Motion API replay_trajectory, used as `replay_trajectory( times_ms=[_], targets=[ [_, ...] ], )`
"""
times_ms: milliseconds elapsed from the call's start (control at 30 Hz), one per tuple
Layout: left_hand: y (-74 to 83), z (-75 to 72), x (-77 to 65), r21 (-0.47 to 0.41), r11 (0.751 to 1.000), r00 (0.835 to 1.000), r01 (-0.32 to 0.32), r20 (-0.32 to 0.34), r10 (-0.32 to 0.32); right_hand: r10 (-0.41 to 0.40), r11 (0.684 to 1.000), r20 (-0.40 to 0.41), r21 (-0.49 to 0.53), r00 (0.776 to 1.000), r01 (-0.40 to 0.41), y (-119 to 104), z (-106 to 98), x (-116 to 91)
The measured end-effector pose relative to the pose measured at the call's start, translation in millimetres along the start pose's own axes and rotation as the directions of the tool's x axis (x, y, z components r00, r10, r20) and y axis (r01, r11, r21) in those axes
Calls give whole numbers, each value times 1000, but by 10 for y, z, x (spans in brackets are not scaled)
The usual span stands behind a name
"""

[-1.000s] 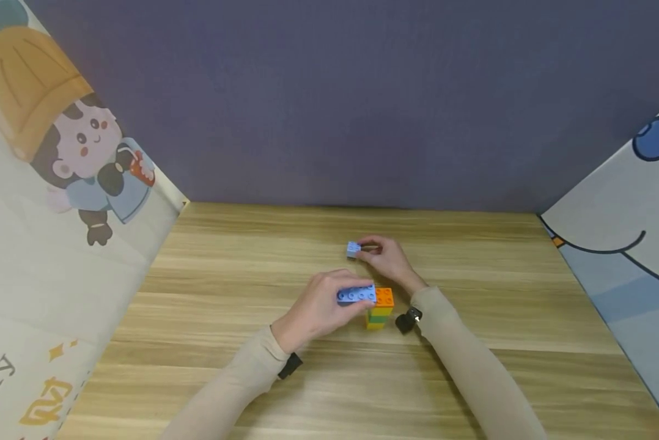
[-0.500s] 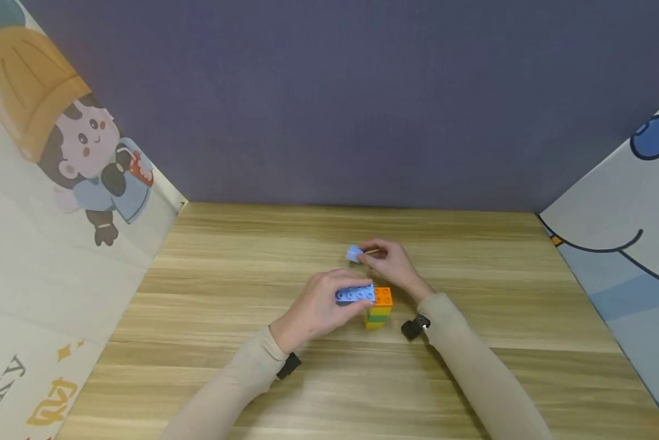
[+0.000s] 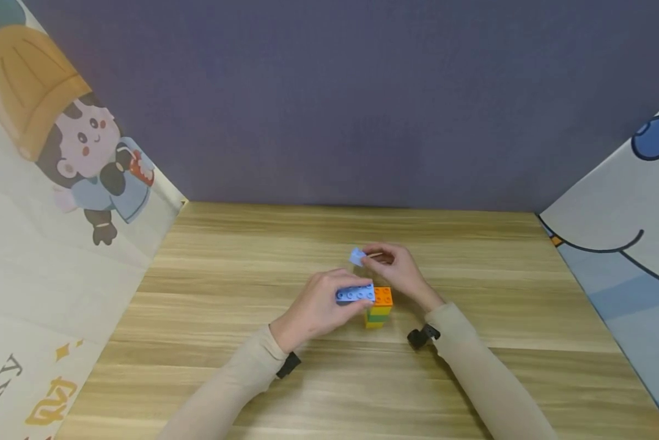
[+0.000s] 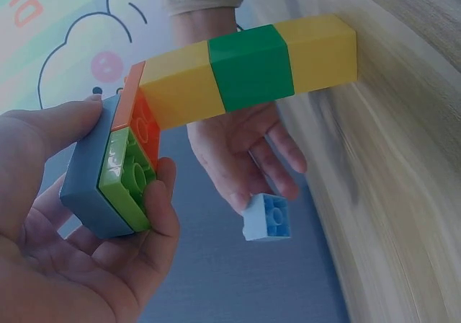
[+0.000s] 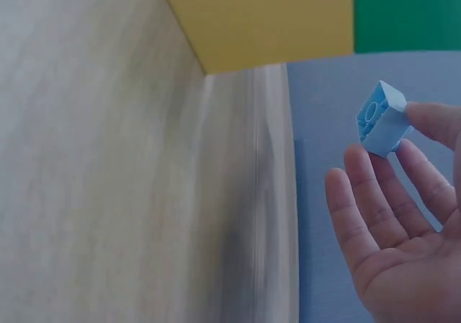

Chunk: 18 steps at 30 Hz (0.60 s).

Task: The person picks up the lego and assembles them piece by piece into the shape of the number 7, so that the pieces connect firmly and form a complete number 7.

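Observation:
My left hand (image 3: 321, 305) grips a long blue brick (image 3: 355, 294) at the top of a brick tower, thumb on one side and fingers on the other. Beneath the blue brick, the left wrist view shows a lime green brick (image 4: 128, 168) beside an orange brick (image 4: 131, 99). Below the orange one come a yellow brick (image 4: 184, 83), a green brick (image 4: 252, 67) and another yellow brick (image 4: 320, 52) at the table. Behind the tower, my right hand (image 3: 398, 269) pinches a small light blue brick (image 3: 357, 256) by thumb and fingertips, its hollow underside (image 5: 371, 112) showing in the right wrist view.
The tower stands on a wood-grain table (image 3: 225, 263). A dark blue-grey panel (image 3: 329, 110) rises along the back edge, and printed cartoon panels flank the left side (image 3: 21, 244) and right side (image 3: 610, 214).
My right hand has drawn slightly back toward me and to the right, turning the small light blue brick in its fingertips. My left hand keeps its grip on the long blue brick.

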<state>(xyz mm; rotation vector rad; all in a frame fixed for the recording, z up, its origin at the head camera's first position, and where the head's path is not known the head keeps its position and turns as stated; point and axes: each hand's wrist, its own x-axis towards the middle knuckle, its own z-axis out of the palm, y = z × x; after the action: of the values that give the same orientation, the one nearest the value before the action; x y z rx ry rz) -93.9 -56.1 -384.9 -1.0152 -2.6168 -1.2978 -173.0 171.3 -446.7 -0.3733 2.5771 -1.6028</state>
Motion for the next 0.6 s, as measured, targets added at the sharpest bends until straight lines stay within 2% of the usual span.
replay_trajectory(
  times_ms=[367,600],
  targets=[
    [-15,13,5,-8,1000,1000,-7,-6,7,-23,999,-35,36,999,24,-41,-110,-158],
    [-25,18,6,-5,1000,1000,-10,-8,10,-64,994,-52,84,997,68,-61,-167,-280]
  ],
)
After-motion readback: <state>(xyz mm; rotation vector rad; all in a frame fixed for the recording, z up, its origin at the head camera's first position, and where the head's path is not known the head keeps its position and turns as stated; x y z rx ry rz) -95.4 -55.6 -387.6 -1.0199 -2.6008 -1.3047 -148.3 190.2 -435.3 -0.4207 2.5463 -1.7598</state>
